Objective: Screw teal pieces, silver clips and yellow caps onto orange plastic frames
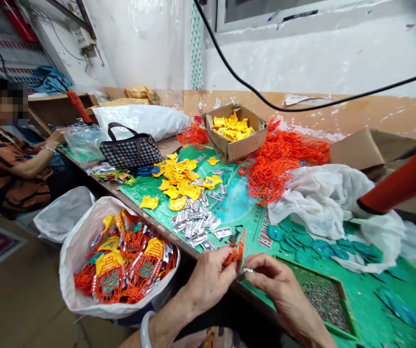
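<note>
Near the table's front edge, my left hand [208, 275] is closed around an orange-red plastic lattice piece [241, 247], which stands up from the fingers. Close beside it, my right hand [275, 282] pinches a small silvery piece [248, 270] between thumb and fingertips; its exact kind is too small to tell. Just beyond the hands lie silver printed strips [196, 224], a few small black parts [234, 236] and a heap of yellow plastic pieces [179, 174]. To the right, a green tray [352, 323] holds many tiny grey metal parts [325, 302].
A white-lined bin [68, 270] of assembled orange and yellow pieces stands at left. Behind are a cardboard box [235, 149] of yellow pieces, orange lattice pieces [276, 164], a checked bag [131, 151] and teal discs [298, 239]. Another person [8, 159] sits far left.
</note>
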`<state>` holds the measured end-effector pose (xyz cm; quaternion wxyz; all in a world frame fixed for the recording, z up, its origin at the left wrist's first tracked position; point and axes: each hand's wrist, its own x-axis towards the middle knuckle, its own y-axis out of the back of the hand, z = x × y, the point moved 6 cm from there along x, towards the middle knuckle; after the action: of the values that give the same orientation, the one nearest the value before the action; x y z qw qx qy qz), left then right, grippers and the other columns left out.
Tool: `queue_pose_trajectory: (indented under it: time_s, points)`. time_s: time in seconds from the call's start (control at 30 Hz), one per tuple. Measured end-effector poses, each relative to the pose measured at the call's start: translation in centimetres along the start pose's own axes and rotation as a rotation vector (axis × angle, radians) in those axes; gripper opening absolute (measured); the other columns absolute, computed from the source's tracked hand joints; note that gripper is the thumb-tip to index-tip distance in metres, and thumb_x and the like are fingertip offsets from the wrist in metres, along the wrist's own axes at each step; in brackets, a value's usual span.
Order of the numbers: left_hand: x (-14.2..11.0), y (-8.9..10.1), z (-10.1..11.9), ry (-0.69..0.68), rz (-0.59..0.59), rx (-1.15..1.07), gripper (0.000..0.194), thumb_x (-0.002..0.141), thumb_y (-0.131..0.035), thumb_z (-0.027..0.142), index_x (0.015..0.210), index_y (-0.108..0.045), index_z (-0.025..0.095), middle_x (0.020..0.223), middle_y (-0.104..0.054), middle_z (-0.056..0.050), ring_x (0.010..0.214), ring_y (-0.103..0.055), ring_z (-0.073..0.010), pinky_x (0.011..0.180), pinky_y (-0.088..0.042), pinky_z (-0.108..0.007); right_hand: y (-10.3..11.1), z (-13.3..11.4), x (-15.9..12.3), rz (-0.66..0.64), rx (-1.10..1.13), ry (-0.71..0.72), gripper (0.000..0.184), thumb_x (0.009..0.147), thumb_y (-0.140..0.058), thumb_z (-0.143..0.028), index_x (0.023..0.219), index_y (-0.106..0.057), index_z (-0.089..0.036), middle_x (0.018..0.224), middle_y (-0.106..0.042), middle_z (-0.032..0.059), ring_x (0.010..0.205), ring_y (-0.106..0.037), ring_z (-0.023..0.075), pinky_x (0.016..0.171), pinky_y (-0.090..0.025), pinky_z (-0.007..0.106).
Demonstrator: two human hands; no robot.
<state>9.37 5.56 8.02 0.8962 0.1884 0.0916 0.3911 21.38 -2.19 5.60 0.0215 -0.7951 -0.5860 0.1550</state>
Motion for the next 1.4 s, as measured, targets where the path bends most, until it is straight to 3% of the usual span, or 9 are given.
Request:
queue_pose_trajectory:
  time_s: [0.13,0.27,0.4,0.53,0.67,0.8,1.03,1.2,1.4]
  points:
    - [0.3,-1.5,0.3,0.059,-0.143,-0.353,0.014,0.083,-0.058,0.025,0.087,-0.065,0.013,0.073,-0.057,0.0,0.066,-0.049,-0.0115,0.061,-0.036,-0.023,0.5,-0.2,0.0,0.006,0.062,-0.031,0.025,0.065,-0.081,-0.036,0.069,-0.066,-0.016,0.067,-0.06,-0.0022,0.053,-0.052,0.0077,0.053,-0.041,0.021]
    - [0.5,-2.7,-0.9,0.205,-0.202,-0.67,0.029,0.073,-0.072,0.024,0.098,-0.063,0.011,0.086,-0.068,-0.005,0.072,-0.061,-0.0147,0.066,-0.045,-0.025,0.7,0.5,-0.1,0.0,0.156,-0.093,0.03,0.064,-0.082,-0.037,0.071,-0.064,-0.015,0.062,-0.063,-0.0003,0.054,-0.058,0.0114,0.054,-0.05,0.025]
    - [0.4,-2.9,-0.5,0.184,-0.312,-0.68,0.025,0.081,-0.066,0.026,0.102,-0.067,0.012,0.084,-0.072,-0.005,0.072,-0.065,-0.0141,0.07,-0.048,-0.025,1.1,0.4,-0.4,0.01,0.187,-0.053,0.029,0.066,-0.082,-0.035,0.075,-0.065,-0.014,0.066,-0.069,0.0034,0.06,-0.064,0.0138,0.058,-0.054,0.026]
    - [0.3,-2.7,0.6,0.13,-0.381,-0.562,0.028,0.089,-0.055,0.024,0.112,-0.068,0.015,0.096,-0.074,-0.005,0.086,-0.066,-0.0166,0.081,-0.048,-0.027,1.6,-0.2,-0.7,0.021,0.18,0.025,0.023,0.069,-0.081,-0.033,0.076,-0.067,-0.015,0.067,-0.068,0.0017,0.059,-0.064,0.0117,0.06,-0.055,0.025]
    - [0.3,-2.7,1.6,-0.039,-0.359,-0.304,0.034,0.084,-0.055,0.012,0.115,-0.067,0.019,0.104,-0.072,-0.003,0.096,-0.065,-0.0194,0.087,-0.049,-0.031,1.9,-0.4,-0.8,-0.001,0.182,0.09,0.016,0.071,-0.079,-0.029,0.076,-0.07,-0.017,0.073,-0.066,0.0006,0.064,-0.064,0.0122,0.059,-0.055,0.024]
    - [0.2,-2.6,2.6,-0.348,-0.202,0.052,0.039,0.078,-0.056,0.001,0.112,-0.067,0.018,0.113,-0.07,-0.007,0.104,-0.061,-0.021,0.093,-0.048,-0.035,2.6,-0.3,-1.0,0.021,0.199,0.169,0.009,0.072,-0.079,-0.025,0.076,-0.073,-0.019,0.081,-0.061,-0.0006,0.064,-0.064,0.011,0.059,-0.055,0.024]
    - [-1.8,-3.3,4.3,-0.828,-0.01,0.288,0.031,0.084,-0.051,0.001,0.111,-0.061,0.012,0.112,-0.069,-0.014,0.102,-0.062,-0.0211,0.089,-0.053,-0.037,3.7,-0.8,-3.2,0.038,0.092,0.417,0.011,0.077,-0.075,-0.017,0.083,-0.076,-0.027,0.086,-0.058,-0.0005,0.076,-0.063,0.0122,0.068,-0.054,0.025]
    - [-3.4,-3.7,5.3,-0.955,-0.017,0.38,0.034,0.084,-0.046,-0.002,0.115,-0.057,0.008,0.115,-0.068,-0.017,0.105,-0.062,-0.0221,0.091,-0.054,-0.037,3.6,-2.3,-5.5,0.117,-0.122,0.655,0.023,0.076,-0.075,-0.014,0.091,-0.076,-0.031,0.089,-0.066,0.0017,0.085,-0.062,0.0143,0.077,-0.052,0.026]
    - [-4.5,-3.6,5.6,-1.011,0.001,0.448,0.032,0.086,-0.045,0.0,0.114,-0.058,0.008,0.113,-0.07,-0.018,0.105,-0.064,-0.0229,0.09,-0.056,-0.038,3.3,-2.3,-6.8,0.151,-0.129,0.729,0.028,0.076,-0.074,-0.011,0.094,-0.076,-0.033,0.091,-0.068,0.0026,0.083,-0.064,0.0163,0.073,-0.053,0.029]
